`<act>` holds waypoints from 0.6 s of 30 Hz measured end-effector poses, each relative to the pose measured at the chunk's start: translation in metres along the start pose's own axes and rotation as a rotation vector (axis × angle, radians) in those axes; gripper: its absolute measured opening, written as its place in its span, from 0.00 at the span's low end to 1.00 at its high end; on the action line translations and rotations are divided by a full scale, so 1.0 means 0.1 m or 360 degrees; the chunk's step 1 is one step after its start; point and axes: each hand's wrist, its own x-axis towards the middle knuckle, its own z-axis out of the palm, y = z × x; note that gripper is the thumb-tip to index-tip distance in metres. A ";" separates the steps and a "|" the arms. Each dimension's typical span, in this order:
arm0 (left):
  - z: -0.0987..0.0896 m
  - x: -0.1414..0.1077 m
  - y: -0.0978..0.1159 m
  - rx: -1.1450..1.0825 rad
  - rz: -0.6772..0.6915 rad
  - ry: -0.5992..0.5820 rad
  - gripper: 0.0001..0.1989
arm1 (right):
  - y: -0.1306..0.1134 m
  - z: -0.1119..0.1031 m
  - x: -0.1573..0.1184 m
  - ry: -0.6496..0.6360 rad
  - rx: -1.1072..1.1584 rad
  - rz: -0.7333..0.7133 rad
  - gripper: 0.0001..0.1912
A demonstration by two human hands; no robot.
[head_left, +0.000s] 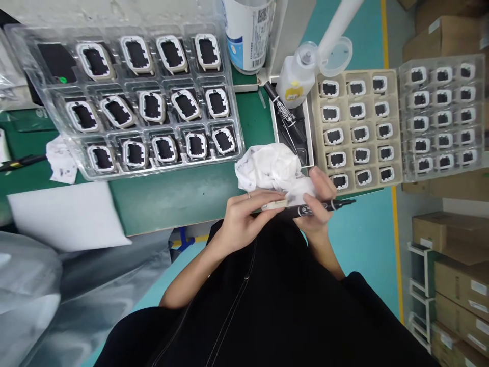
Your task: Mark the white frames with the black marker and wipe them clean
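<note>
My left hand (244, 216) pinches a small cream plastic frame (274, 205), seen edge-on in front of my body. In my right hand (321, 201) lies a black marker pen (314, 209), its dark tip pointing right. The same hand's fingers also press a bunched white cloth (273, 165) that rests at the table's front edge and reaches toward the frame. Similar frames with black openings sit in the compartments of a clear plastic tray (153, 171), left of my hands. Part of the frame is hidden behind my left fingers.
A beige tray (319, 148) and a clear tray (401, 117) at right hold more frames. Behind the cloth stand a white squeeze bottle (292, 84), a labelled container (250, 35) and a small box (310, 132) with another marker (280, 104). White paper (69, 214) overhangs the front edge.
</note>
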 end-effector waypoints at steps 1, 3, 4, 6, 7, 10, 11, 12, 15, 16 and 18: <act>-0.01 -0.02 0.02 0.0028 0.0049 -0.0033 0.13 | 0.00 -0.05 0.01 -0.0050 -0.0005 -0.0143 0.19; -0.03 -0.05 0.07 0.0081 0.0131 -0.0094 0.17 | -0.02 -0.11 0.05 -0.0075 0.0001 -0.0318 0.13; -0.03 -0.07 0.11 0.0098 0.0156 -0.0118 0.18 | -0.03 -0.11 0.06 -0.0046 0.0005 -0.0326 0.11; -0.04 -0.09 0.17 0.0098 0.0159 -0.0151 0.20 | -0.06 -0.09 0.08 0.0070 0.0039 -0.0273 0.08; -0.04 -0.09 0.20 0.0073 0.0142 -0.0161 0.20 | -0.07 -0.06 0.08 0.0134 0.0064 -0.0228 0.07; -0.04 -0.06 0.23 -0.0080 0.0044 -0.0127 0.17 | -0.10 0.07 0.07 0.0315 0.0138 -0.0091 0.07; -0.04 -0.04 0.21 -0.0134 0.0003 -0.0103 0.15 | -0.11 0.11 0.06 0.0361 0.0168 -0.0058 0.10; -0.05 -0.02 0.18 -0.0182 -0.0046 -0.0084 0.13 | -0.12 0.15 0.06 0.0408 0.0205 -0.0031 0.12; -0.05 0.07 0.06 -0.0315 -0.0169 -0.0108 0.10 | -0.15 0.20 0.04 0.0467 0.0313 -0.0030 0.18; -0.05 0.09 0.03 -0.0350 -0.0187 -0.0140 0.10 | -0.15 0.19 0.02 0.0464 0.0305 -0.0015 0.19; -0.04 0.12 -0.02 -0.0371 -0.0169 -0.0187 0.11 | -0.14 0.15 -0.03 0.0312 0.0178 0.0155 0.20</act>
